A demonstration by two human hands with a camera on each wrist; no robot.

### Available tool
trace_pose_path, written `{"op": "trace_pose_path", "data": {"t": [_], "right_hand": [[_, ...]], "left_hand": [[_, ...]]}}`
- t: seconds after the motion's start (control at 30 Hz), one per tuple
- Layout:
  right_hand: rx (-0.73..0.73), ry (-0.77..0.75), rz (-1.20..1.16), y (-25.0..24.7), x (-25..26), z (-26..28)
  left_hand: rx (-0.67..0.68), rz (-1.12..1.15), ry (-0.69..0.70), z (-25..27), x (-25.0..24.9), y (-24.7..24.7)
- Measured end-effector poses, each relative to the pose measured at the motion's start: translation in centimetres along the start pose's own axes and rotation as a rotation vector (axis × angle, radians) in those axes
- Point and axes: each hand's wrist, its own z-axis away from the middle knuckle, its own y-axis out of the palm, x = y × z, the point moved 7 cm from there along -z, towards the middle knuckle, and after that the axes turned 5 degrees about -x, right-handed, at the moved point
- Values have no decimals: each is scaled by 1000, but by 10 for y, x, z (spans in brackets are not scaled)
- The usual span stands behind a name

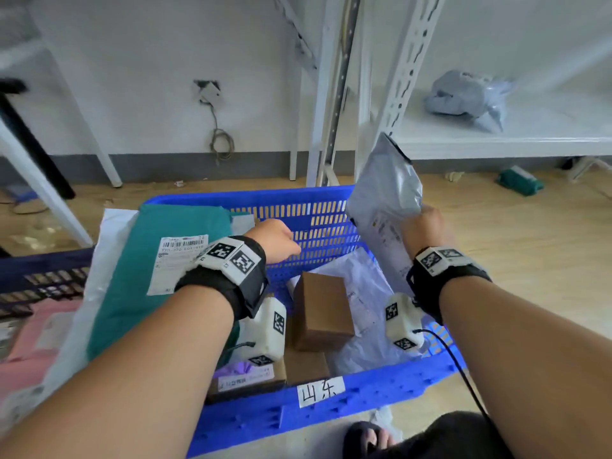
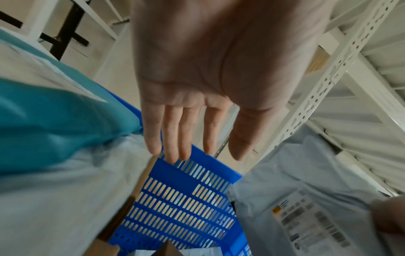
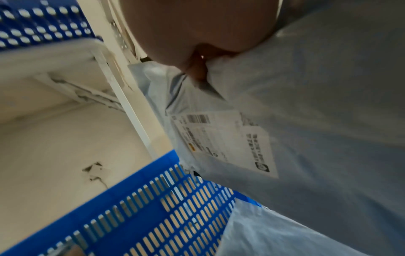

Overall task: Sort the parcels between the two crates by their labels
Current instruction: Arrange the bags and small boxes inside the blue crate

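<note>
Grey parcel [image 1: 385, 197] stands upright, long axis vertical, pinched by right hand [image 1: 422, 226]; wrist view shows its label [image 3: 228, 143]; left hand [image 2: 197, 78] splayed, empty.

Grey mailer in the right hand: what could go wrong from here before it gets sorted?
The right hand holds the grey mailer by one edge only, upright above the blue crate, so it may slip and drop in unsorted. The left hand is open, giving no support. The teal parcel overhangs the crate's left rim and could slide if bumped.
</note>
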Motion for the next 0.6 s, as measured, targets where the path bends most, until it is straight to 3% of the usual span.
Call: {"op": "trace_pose_path", "data": {"t": [0.13,0.2,0.33,0.47,0.6], "right_hand": [[-97,7,-160,-36,19,11],[-137,73,-365,-45,26,14],[-15,187,-669,-41,41,19],[46,299,-1025,-35,54,29],[128,315,-1159,-18,72,43]], "left_hand": [[-66,233,-67,12,10,-15],[-96,377,-107,17,15,-21],[-131,538,-183,20,27,-22],[-54,756,-242,25,30,-12],[63,1040,-184,26,21,-9]]}}
